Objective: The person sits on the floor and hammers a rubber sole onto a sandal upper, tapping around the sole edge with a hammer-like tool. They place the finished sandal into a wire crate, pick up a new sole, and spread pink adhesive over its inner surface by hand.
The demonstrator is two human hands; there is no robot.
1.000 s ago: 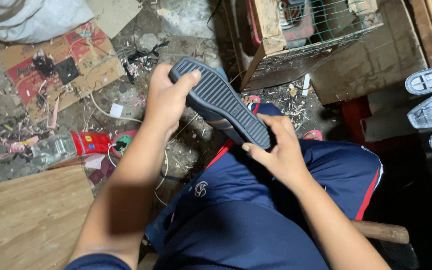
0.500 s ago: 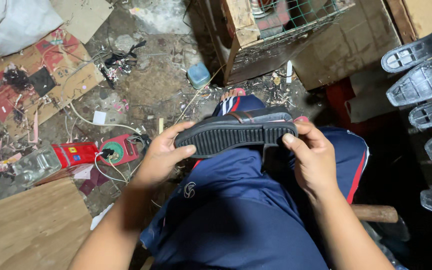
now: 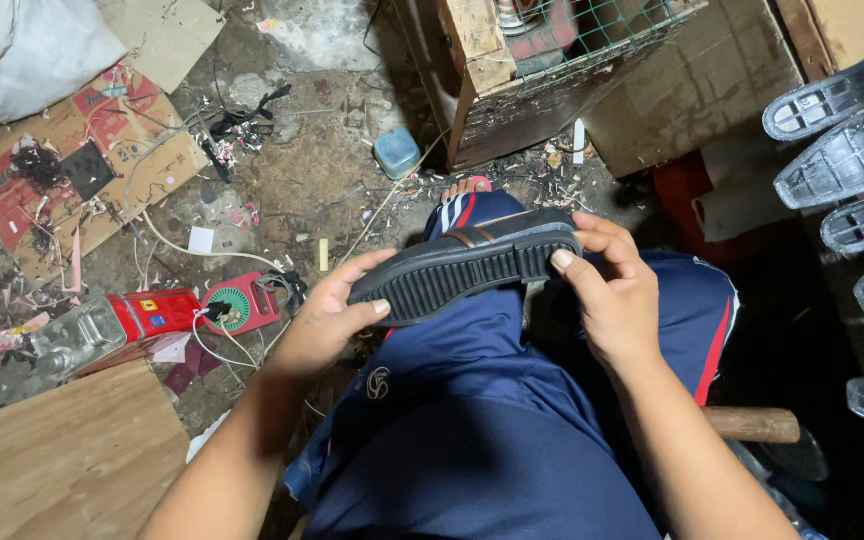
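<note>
Gripping black ridged shoe (image 3: pixel 467 263) with left hand (image 3: pixel 327 320), right hand (image 3: pixel 614 290), beside red box (image 3: pixel 157 313).

A black shoe (image 3: pixel 467 263) is held above the lap on its side, its length running left to right. The ribbed black sole faces near and slightly up, toe end low at the left, heel end higher at the right. A brown band with a pale stripe edges the upper along the far side.
</note>
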